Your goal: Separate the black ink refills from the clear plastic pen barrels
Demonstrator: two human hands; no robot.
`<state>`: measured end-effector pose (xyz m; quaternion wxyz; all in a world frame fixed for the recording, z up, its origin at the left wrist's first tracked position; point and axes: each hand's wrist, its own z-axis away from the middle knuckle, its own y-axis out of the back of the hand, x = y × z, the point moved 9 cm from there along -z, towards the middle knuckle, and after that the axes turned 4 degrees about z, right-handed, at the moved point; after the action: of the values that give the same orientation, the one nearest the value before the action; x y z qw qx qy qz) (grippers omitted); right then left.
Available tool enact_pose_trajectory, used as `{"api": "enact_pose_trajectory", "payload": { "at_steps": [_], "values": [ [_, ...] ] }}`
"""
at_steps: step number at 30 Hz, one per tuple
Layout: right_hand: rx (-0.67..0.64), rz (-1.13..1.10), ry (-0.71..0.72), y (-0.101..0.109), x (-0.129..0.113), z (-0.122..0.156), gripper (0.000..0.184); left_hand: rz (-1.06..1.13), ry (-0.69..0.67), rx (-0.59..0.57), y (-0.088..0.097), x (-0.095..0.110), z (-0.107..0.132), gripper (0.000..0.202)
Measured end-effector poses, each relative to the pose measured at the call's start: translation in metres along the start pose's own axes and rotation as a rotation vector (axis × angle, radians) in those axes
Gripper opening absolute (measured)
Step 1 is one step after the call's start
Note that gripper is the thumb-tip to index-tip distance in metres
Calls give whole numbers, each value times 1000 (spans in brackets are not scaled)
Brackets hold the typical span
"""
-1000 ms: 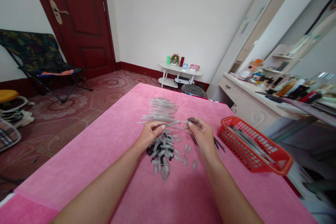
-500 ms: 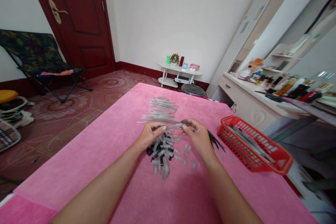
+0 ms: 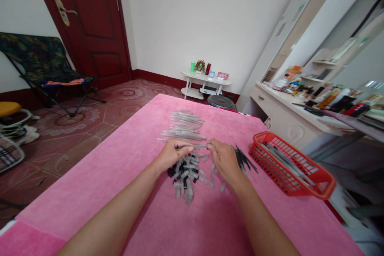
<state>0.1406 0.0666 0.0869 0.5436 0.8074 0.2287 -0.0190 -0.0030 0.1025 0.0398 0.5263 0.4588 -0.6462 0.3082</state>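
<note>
Between my two hands a thin translucent grey pen barrel [image 3: 200, 147] lies level, just above the pink cloth. My left hand [image 3: 171, 154] pinches its left end between thumb and fingers. At the other end the fingers of my right hand [image 3: 222, 159] are closed on it, knuckles up, hiding the tip. Below the left hand sits a loose heap of small clear and black pen caps [image 3: 184, 174], a few strewn toward the right. Beyond the hands lie several similar pen barrels [image 3: 186, 123] in a rough stack. Thin black sticks, probably refills [image 3: 245, 159], lie beside my right hand.
A red plastic basket [image 3: 270, 174] with long grey pieces [image 3: 288, 163] inside stands at the table's right edge. Pink cloth [image 3: 120, 160] covers the table. A dresser [image 3: 288, 116] with bottles is at the right, a folding chair [image 3: 57, 72] at the far left.
My right hand has rolled over at the barrel's right end, so its knuckles now face up and the thumb shows less. My left hand has shifted slightly right, keeping its pinch.
</note>
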Motion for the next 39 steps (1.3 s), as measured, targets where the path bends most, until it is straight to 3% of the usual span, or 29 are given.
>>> {"api": "enact_pose_trajectory", "payload": {
  "at_steps": [9,15,17,19,24,26,29,32,36,39],
  "values": [
    [-190,-62,-112,-11,15,1,42,-151,-102,-20,-10,12,4,26],
    [-273,-27,-8,-12,-9,4,28,-113,-67,-66,-26,4,3,24],
    [-299,-62,27,-11,-16,5,23,-88,-66,-42,-23,4,3,26],
    [-294,-94,15,-5,-14,5,22,-57,-92,53,-10,6,2,31],
    [-94,-65,-156,41,38,-1,22,27,-62,393,39,-9,4,42],
    [7,16,-273,69,71,3,24,75,-40,447,48,-19,4,44],
    [216,258,-560,122,124,27,28,131,-23,491,54,-28,4,45],
    [266,469,-842,157,162,60,35,137,-19,503,53,-29,4,45],
    [246,503,-1016,171,189,86,34,150,-17,492,52,-29,4,45],
    [355,476,-989,178,178,83,34,154,-11,487,52,-31,3,44]
  ]
}}
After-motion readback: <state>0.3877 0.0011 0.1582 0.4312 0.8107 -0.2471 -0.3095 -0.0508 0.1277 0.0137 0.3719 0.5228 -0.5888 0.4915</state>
